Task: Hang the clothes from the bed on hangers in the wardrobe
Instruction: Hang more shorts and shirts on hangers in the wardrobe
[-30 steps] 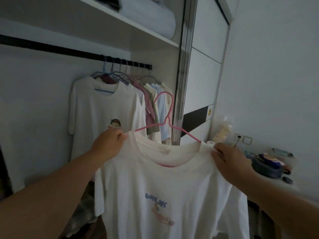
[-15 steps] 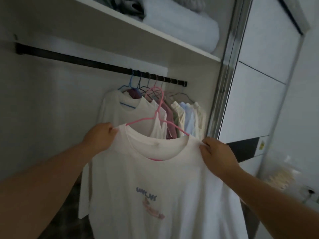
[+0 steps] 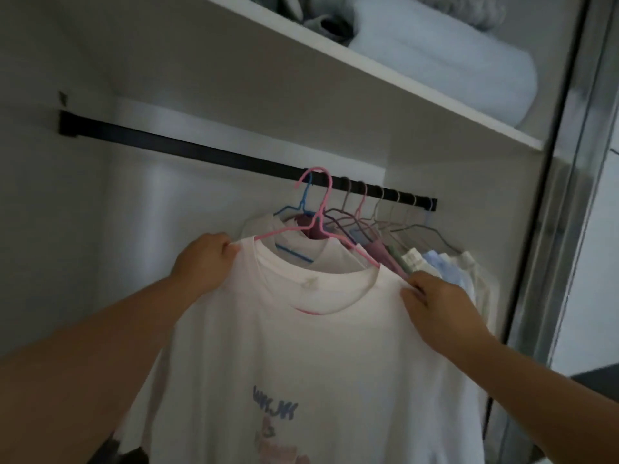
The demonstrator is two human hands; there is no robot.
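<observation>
**White T-shirt on a pink hanger, held up at the wardrobe rail**

In the centre and lower half of the frame you hold a white T-shirt (image 3: 301, 356) by its two shoulders. It has a blue and pink print low on the chest, too blurred to read. The shirt sits on a pink hanger (image 3: 320, 209), whose arms run under the collar. Its hook rises to centre frame and overlaps the black rail (image 3: 201, 152); you cannot tell from this angle whether the hook is over the rail or only in front of it.

Your left hand (image 3: 204, 262), left of centre, has its fingers curled around the shirt's left shoulder, pinching the fabric at the hanger's end. Your right hand (image 3: 435, 303), right of centre, grips the other shoulder the same way, fingers folded over the cloth. Both forearms reach in from the bottom corners.

Just behind the shirt, a row of other garments (image 3: 432, 266) hangs bunched at the right end of the rail: a white top on a blue hanger (image 3: 303, 202), then mauve, green, pale blue and cream pieces on thin hangers.

Above the rail, a white shelf (image 3: 335, 72) crosses the upper frame diagonally. A rolled pale blanket (image 3: 452, 61) lies on it at upper right, with grey folded fabric beside it. A metal door frame (image 3: 549, 229) runs down the right edge.
</observation>
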